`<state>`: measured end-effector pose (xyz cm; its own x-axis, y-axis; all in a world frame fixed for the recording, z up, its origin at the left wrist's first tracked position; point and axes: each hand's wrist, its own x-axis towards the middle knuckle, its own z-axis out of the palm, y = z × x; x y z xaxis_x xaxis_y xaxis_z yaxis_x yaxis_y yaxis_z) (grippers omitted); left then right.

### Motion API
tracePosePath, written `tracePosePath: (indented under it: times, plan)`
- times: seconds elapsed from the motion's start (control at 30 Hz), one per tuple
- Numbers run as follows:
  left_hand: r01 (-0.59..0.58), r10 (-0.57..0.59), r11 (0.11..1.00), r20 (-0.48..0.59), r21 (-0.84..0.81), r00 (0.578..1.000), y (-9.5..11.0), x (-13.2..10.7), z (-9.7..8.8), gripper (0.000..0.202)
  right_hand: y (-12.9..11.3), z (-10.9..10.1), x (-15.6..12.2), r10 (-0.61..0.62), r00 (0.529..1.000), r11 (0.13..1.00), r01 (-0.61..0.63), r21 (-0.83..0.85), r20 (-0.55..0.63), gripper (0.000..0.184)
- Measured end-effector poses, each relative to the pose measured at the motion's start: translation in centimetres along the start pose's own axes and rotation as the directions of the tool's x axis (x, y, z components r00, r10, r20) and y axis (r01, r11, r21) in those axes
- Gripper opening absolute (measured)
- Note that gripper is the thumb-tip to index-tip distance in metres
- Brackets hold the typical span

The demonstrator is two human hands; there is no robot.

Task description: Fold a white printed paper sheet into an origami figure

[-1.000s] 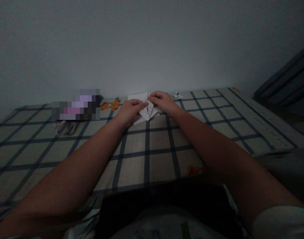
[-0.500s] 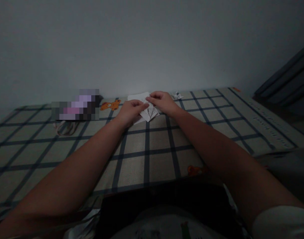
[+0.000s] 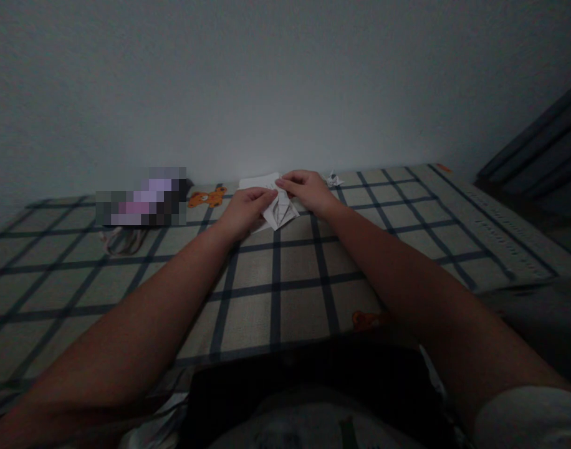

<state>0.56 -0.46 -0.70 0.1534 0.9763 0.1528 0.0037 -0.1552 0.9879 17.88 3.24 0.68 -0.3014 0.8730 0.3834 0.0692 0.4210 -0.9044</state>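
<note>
A small folded piece of white paper with creases and dark lines lies between my two hands, its pointed end toward me. My left hand pinches its left side between thumb and fingers. From the right, my right hand has thumb and fingertips closed on the paper's far part. Under and behind it rests a flat white sheet, partly covered by my hands. A small crumpled or folded white paper piece lies just right of my right hand.
A checked cloth with printed bears covers the table. At the back left sits a blurred-out purple and black item, with a looped pale cord before it. A wall rises behind; dark fabric hangs at right.
The folded paper's near flaps have shifted, and its middle now shows a narrow upright strip. Both hands have moved only slightly and still hold the paper.
</note>
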Motion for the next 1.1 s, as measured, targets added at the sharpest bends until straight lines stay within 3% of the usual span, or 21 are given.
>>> tracePosePath:
  times: [0.2, 0.37, 0.57, 0.73, 0.9, 1.1]
  plan:
    - [-0.061, 0.067, 0.968, -0.014, 0.243, 0.998, 0.1, 0.0, -0.4, 0.042, 0.0, 0.0, -0.1, -0.002, 0.999, 1.000, 0.001, -0.011, -0.048, 0.018]
    - [-0.108, 0.122, 0.936, -0.019, 0.334, 0.992, 0.1, 0.1, -0.6, 0.038, -0.1, 0.2, -0.2, 0.034, 0.999, 0.999, -0.033, 0.029, -0.030, 0.015]
    - [-0.112, 0.130, 0.940, -0.034, 0.324, 0.991, 0.0, 0.1, -0.7, 0.037, -0.4, 0.0, -0.3, 0.018, 1.000, 0.999, -0.017, 0.050, -0.020, 0.020]
    - [-0.079, 0.108, 0.945, -0.077, 0.318, 0.991, 0.4, -0.1, -0.5, 0.033, 0.2, -0.4, 0.1, 0.071, 0.997, 0.980, -0.075, 0.182, 0.030, 0.007]
    - [-0.064, 0.084, 0.955, -0.057, 0.291, 0.995, 0.7, -0.3, -0.3, 0.032, 0.6, -0.5, 0.3, 0.096, 0.994, 0.974, -0.106, 0.201, 0.059, 0.006]
    - [-0.082, 0.095, 0.945, -0.026, 0.316, 0.995, 0.6, -0.3, -0.6, 0.033, 0.3, -0.6, 0.2, 0.048, 0.997, 0.980, -0.058, 0.190, 0.057, 0.012]
